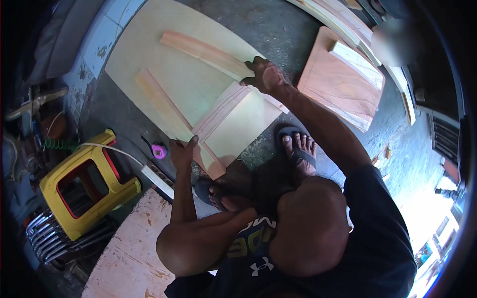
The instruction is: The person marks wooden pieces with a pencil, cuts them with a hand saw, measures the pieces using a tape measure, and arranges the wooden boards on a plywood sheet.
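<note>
On a pale plywood sheet lying on the floor, three wooden strips form an H shape. The left strip and the right strip run lengthwise. Between them lies a short crosspiece with dark grain lines. My left hand grips the left strip where the crosspiece meets it, its thumb on the wood near the joint. With fingers curled over the outer edge, my right hand holds the right strip at the crosspiece's other end. Part of the right strip is hidden under that hand.
A purple tape measure lies left of my left hand, beside a white power strip with a cable. Further left is a yellow plastic frame. At right, a wooden board carries a light block; long planks lie beyond.
</note>
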A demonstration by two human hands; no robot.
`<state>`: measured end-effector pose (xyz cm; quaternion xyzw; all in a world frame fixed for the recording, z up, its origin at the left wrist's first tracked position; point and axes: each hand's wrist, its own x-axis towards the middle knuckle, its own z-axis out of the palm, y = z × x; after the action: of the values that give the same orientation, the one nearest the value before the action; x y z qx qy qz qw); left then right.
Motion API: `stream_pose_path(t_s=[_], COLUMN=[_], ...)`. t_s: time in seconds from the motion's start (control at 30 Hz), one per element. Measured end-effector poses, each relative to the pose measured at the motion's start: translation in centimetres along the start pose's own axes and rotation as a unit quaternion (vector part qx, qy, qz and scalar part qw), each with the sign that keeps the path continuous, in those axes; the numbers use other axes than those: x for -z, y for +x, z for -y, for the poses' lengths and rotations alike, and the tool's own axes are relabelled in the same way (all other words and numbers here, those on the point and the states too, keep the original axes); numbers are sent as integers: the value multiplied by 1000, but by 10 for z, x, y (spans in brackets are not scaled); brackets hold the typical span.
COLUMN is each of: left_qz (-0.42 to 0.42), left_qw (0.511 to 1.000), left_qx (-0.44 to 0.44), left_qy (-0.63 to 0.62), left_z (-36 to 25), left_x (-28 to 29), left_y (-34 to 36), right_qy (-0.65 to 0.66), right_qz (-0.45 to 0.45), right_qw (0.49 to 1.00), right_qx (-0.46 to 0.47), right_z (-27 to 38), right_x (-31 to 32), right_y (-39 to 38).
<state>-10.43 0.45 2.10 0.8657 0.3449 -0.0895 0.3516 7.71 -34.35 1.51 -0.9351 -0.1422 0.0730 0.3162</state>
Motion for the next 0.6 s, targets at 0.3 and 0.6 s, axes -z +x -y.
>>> stream_pose_path(t_s=[0.3, 0.6], left_qz=[34, 47], left_qw=[995, 993], left_qx=[71, 73], left_qy=[66, 82], left_z=[-14, -43], left_x=[3, 8], left_y=[1, -8], right_qy=[22, 20], right_qz=[19, 19], right_qw=[1000, 999], right_qx=[-7, 21], right_z=[5, 2], right_x=[10, 16], right_y=[-4, -2])
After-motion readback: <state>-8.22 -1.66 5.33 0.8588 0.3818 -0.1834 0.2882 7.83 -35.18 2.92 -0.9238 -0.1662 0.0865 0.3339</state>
